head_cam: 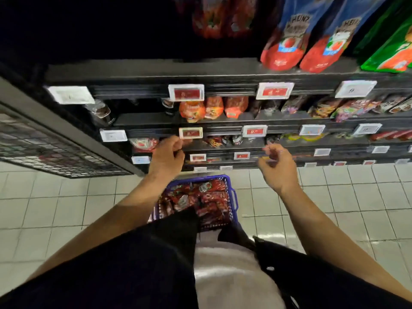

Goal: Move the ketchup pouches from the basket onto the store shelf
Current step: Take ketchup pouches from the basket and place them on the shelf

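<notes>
Head view, basket: the blue basket sits on the tiled floor, just in front of the person and below both hands.
Head view, pouches: many red ketchup pouches lie piled in the basket. It looks quite full.
Head view, shelf: the low store shelf is dark, with price tags on its front edge. A few red packs already sit there.
Head view, left hand: the left hand is up at the shelf edge, fingers curled. I cannot tell if it holds a pouch; the picture is blurry there.
Head view, right hand: the right hand hangs in the air near the shelf, fingers loose and bent. It holds nothing.
Step now: I think a pouch is being put on the shelf, or was just put there.
Next move: reach down into the basket, grab another pouch, and lift it up to the shelf. Lots of pouches are left.
</notes>
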